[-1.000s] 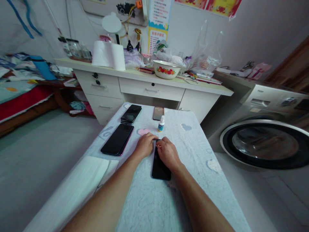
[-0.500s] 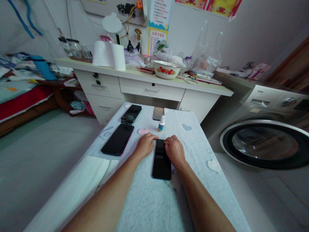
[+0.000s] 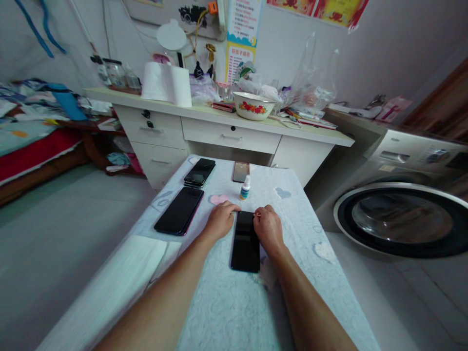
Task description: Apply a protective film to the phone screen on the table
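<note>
A black smartphone [image 3: 245, 246] lies face up on the cloth-covered table, its dark screen bare. My left hand [image 3: 220, 218] rests at its upper left corner, fingers bent and tips against the edge. At the upper right edge is my right hand [image 3: 268, 225], its fingers curled in a pinch. Whatever the pinch holds, if anything, is too small to make out. Just beyond the phone stands a small white spray bottle [image 3: 244, 188] with a blue and yellow label. Behind the bottle lies a brownish, see-through phone case or phone back [image 3: 241, 172].
To the left lie another dark phone [image 3: 180, 211] and a stack of phones [image 3: 200, 172]. White folded material [image 3: 127, 263] covers the table's left edge. A white desk [image 3: 230, 135] bearing a flowered bowl [image 3: 254, 106] stands beyond; a washing machine [image 3: 405, 195] stands at right.
My right hand has shifted slightly right, from over the phone's screen toward its edge. My left hand and the phone stay in nearly the same place.
</note>
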The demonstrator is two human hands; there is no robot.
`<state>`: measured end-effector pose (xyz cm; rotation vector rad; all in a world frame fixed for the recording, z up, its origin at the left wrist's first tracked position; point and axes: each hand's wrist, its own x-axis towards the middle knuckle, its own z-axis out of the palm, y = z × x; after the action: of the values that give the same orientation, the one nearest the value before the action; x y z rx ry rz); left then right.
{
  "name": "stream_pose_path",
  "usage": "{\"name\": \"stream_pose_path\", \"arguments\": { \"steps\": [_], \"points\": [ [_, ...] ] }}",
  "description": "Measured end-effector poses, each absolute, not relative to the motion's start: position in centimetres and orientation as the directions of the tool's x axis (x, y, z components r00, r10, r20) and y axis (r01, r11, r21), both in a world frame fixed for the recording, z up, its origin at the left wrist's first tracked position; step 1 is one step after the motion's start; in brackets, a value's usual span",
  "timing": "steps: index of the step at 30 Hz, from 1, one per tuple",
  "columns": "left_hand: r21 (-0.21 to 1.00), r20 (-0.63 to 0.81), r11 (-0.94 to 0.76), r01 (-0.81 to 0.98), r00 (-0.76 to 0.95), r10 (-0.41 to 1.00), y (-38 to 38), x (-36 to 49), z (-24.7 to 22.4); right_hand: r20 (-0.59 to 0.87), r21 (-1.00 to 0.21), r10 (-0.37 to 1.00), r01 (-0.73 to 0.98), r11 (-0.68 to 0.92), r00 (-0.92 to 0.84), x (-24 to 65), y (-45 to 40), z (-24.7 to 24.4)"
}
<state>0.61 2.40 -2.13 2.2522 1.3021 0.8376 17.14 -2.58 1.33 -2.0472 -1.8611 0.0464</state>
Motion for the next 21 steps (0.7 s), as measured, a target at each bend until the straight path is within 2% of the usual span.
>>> {"name": "stream_pose_path", "arguments": {
  "steps": [5, 21],
  "points": [
    [0.608, 0.291, -0.483, 0.630, 0.388, 0.874, 2.4, 0.6, -2.2, 0.212, -0.287, 0.970, 0.957, -0.052, 0.116, 17.0, -2.6, 1.4],
    [0.624, 0.285, -0.479, 0.617, 0.391, 0.875, 2.5, 0.6, -2.2, 0.227, -0.311, 0.971, 0.939, 0.148, -0.078, 15.9, -2.4, 0.9]
  ]
}}
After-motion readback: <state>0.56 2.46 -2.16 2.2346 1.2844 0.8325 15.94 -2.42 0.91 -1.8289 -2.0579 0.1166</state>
